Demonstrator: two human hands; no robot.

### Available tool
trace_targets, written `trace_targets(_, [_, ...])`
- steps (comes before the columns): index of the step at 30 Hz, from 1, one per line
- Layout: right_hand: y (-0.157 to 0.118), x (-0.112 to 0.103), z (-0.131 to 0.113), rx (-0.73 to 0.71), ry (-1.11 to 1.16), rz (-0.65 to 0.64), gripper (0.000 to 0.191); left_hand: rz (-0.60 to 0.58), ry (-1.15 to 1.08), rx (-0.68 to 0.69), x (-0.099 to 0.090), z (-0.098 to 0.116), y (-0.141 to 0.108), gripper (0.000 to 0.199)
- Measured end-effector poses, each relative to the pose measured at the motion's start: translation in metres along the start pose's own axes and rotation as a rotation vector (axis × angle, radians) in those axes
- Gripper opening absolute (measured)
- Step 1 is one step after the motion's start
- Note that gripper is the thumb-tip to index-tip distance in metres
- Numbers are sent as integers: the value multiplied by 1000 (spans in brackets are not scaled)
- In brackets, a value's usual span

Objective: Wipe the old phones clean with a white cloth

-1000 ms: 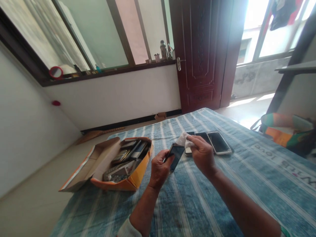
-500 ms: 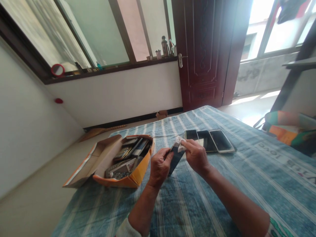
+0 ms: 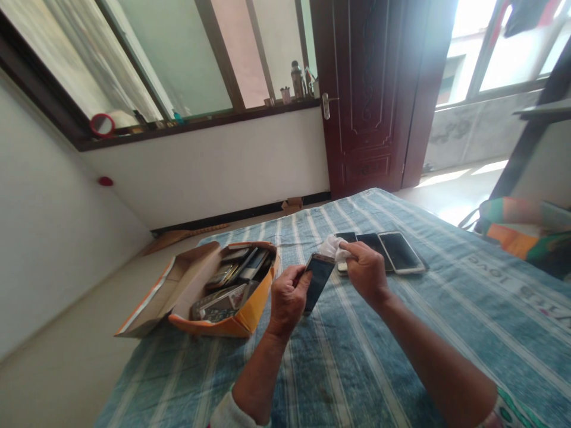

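A dark-screened phone (image 3: 320, 283) is tilted up in my left hand (image 3: 288, 297), its thumb over the near edge. My right hand (image 3: 366, 272) pinches a crumpled white tissue (image 3: 332, 246) just beyond the phone's top end. Behind and to the right, several phones lie side by side on the striped blue cover; the rightmost is a white-framed phone (image 3: 402, 253). My right hand and the tissue partly hide the others. Left of my hands stands an open orange box (image 3: 261, 300) filled with phones and other flat devices.
The striped bed cover (image 3: 330, 368) spreads under everything. A multicoloured bag (image 3: 526, 238) is at the right edge. Beyond the bed are a dark red door (image 3: 370, 119) and a window sill (image 3: 209, 123) with a mirror, cups and bottles.
My right hand has moved right with the tissue, away from the phone. The phone's screen now faces the camera more, its top edge uncovered.
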State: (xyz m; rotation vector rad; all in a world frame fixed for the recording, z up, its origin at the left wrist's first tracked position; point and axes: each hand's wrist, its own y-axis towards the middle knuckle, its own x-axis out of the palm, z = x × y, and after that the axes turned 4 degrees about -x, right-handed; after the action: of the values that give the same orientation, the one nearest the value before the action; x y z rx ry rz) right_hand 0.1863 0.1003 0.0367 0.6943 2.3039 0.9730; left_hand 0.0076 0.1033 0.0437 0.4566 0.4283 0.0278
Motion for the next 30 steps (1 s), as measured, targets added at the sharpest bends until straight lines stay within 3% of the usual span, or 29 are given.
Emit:
trace_targets(2, [0, -1, -9, -105, -16, -1, 36, -3, -12, -5, 1, 1, -1, 17])
trace_targets(5, [-4, 1, -22, -269, -103, -100, 36, -10, -13, 4, 1, 3, -1, 16])
trace_targets(7, [-8, 3, -24, -288, -177, -154, 35, -5, -9, 0, 2, 4, -2, 17])
trace_targets(12, [-9, 5, -6, -19, -150, -241, 40, 26, -23, -58, 1, 2, -1, 18])
trace_targets(18, [-10, 12, 6, 469, 284, -331, 24, 117, -138, -160, 1, -7, 3, 23])
trace_targets(22, [-13, 18, 0, 537, 440, -310, 27, 157, -263, -237, 6, -13, 2, 24])
trace_targets(25, [-13, 20, -5, 518, 557, -222, 28, 145, -338, -253, 12, -13, -1, 26])
trace_targets(30, [-11, 18, -9, 415, 446, -71, 31, 32, -387, -208, 13, -7, -2, 27])
